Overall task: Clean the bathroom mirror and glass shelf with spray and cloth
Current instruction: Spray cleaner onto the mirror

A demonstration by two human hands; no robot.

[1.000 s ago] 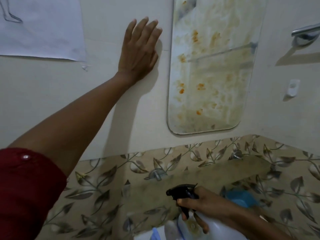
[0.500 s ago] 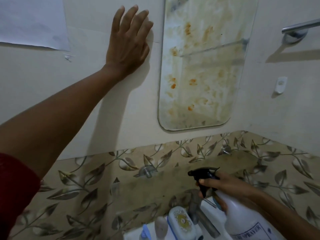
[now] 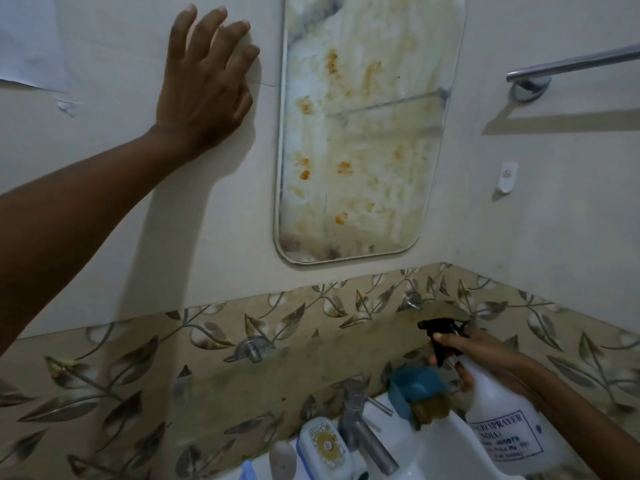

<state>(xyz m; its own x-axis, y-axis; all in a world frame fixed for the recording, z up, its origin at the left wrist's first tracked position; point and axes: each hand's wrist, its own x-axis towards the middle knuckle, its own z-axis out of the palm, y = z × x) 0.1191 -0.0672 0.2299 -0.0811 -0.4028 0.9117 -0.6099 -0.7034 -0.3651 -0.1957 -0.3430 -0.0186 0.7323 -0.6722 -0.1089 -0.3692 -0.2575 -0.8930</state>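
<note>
Spray bottle (image 3: 498,410) is now seen raised clear of the basin (image 3: 433,455), its black trigger head (image 3: 440,336) lifted toward the tiled border where a second ago only the top was visible at the bottom edge of the view. The bottle's neck is wrapped by the right hand (image 3: 481,355), the grip closed around it with the forefinger laid along the trigger. The left hand (image 3: 204,84) is kept flat on the wall just left of the mirror (image 3: 360,133), fingers spread, nothing held, as it was before. The mirror is still covered with orange and brown stains, and no wet film can be made out on it. The glass shelf is seen only as a faint line reflected or mounted across the mirror's upper half; which cannot be told. No cloth can be identified for certain. Judged from this, spraying is about to begin and wiping has not been started.
</note>
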